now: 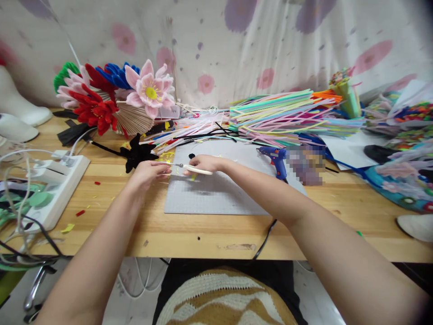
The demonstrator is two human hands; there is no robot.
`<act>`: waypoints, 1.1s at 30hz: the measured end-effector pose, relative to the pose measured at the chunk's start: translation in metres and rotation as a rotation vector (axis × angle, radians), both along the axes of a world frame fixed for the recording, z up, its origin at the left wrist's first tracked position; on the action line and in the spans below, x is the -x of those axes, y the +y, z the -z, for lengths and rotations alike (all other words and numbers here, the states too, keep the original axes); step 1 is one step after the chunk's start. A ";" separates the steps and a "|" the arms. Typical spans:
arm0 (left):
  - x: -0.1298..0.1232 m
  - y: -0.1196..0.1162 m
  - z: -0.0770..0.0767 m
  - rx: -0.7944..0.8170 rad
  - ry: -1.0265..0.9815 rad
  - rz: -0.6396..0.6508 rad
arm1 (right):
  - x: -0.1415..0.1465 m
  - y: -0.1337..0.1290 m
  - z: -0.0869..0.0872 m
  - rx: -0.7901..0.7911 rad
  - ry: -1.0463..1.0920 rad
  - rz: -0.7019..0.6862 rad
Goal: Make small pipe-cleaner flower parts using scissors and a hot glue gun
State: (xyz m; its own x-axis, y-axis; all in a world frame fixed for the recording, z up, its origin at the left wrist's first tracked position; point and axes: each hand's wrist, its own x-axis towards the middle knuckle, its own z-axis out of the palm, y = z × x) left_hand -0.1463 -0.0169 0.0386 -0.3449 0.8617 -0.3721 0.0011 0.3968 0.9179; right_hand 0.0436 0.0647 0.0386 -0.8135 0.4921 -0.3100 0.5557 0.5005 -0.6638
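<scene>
My right hand [204,163] is closed around the white handles of a pair of scissors [199,170], whose thin blades point left. The blades reach to the fingertips of my left hand [152,174], which is closed at the base of a black fuzzy flower [138,152]. Several dark petals show behind that hand, and a black stem runs off to the left. What lies exactly between the left fingertips is too small to tell. Under the right hand is a grey cutting mat [216,203] with yellow scraps and a small black piece on it.
A blue glue gun [276,159] rests on the mat's right side. Bundles of pastel pipe cleaners [280,110] lie along the back. Fuzzy flowers [149,90] and a folding fan [133,118] stand at the back left. A white power strip [66,192] with cables sits at the left.
</scene>
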 end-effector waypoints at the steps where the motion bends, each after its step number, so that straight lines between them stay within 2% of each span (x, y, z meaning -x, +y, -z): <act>1: 0.001 0.000 0.001 0.000 -0.001 -0.005 | 0.001 0.000 0.000 -0.001 0.002 -0.002; 9: 0.003 0.000 0.002 -0.042 0.014 -0.006 | -0.001 0.003 0.004 -0.028 0.030 -0.001; 15: 0.001 -0.002 -0.001 -0.091 0.067 0.015 | -0.006 0.004 -0.001 -0.056 0.016 -0.045; 20: -0.003 -0.006 0.004 -0.226 -0.008 0.019 | -0.010 -0.007 -0.001 -0.255 -0.026 -0.008; 28: -0.015 -0.009 0.012 -0.247 -0.073 -0.072 | -0.013 -0.021 0.009 -0.634 0.045 0.025; 33: -0.012 -0.008 0.014 -0.272 -0.084 -0.053 | -0.011 -0.022 0.011 -0.730 0.032 0.036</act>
